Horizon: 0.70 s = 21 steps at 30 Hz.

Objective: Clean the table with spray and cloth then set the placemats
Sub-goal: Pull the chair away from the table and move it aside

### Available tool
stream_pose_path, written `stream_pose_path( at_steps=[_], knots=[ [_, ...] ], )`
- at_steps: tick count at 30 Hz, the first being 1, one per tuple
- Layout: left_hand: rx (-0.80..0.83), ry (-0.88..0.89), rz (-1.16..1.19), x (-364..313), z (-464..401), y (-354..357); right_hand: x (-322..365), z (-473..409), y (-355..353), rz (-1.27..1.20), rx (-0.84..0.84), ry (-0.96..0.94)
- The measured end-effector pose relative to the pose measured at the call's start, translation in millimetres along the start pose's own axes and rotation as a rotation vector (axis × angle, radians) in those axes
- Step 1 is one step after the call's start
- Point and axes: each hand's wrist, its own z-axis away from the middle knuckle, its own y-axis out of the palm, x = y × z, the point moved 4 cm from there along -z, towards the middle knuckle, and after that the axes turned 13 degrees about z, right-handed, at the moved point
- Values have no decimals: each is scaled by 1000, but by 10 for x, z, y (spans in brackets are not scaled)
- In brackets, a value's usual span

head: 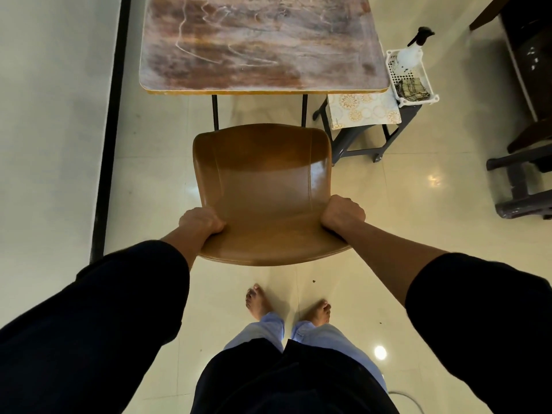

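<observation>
A brown-patterned table [263, 46] with streaky marks on its top stands ahead of me. To its right, a white basket [430, 88] holds a spray bottle [413, 53] with a black trigger and a folded dark cloth [413, 88]. Floral placemats [363, 110] lie on a grey stool beside the basket. A tan chair [263, 189] stands between me and the table. My left hand [200, 221] grips the left edge of the chair's back, and my right hand [343, 212] grips its right edge.
A white wall with a black strip [110, 130] runs along the left. Dark furniture [525, 85] and another grey stool [522, 186] stand at the right. My bare feet [286, 303] are on the glossy tiled floor behind the chair.
</observation>
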Motion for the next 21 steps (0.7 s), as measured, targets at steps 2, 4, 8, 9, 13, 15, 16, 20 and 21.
stream_pose_path(
  at_steps=[2,4,8,9,13,15,16,20,21],
  knots=[
    [-18,80,-62,-104,118,27,74,73,-18,31,-44,-102],
    [12,187,-79,-256,257,84,142,198,-33,62,-58,-278],
    [152,381,-91,-549,713,315,180,535,37,84,-26,-553],
    [137,434,-124,-596,834,373,169,604,62,73,-43,-586],
    [-18,667,-228,-616,1168,534,28,885,37,27,-135,-712],
    [-97,749,-292,-554,1240,553,-39,968,41,141,-138,-783],
    [-136,775,-334,-524,1259,558,-60,990,46,218,-135,-799],
    [-287,780,-389,-468,1284,612,-68,985,112,385,-228,-767],
    [-310,773,-378,-462,1299,620,-56,981,123,373,-272,-744]
  ],
)
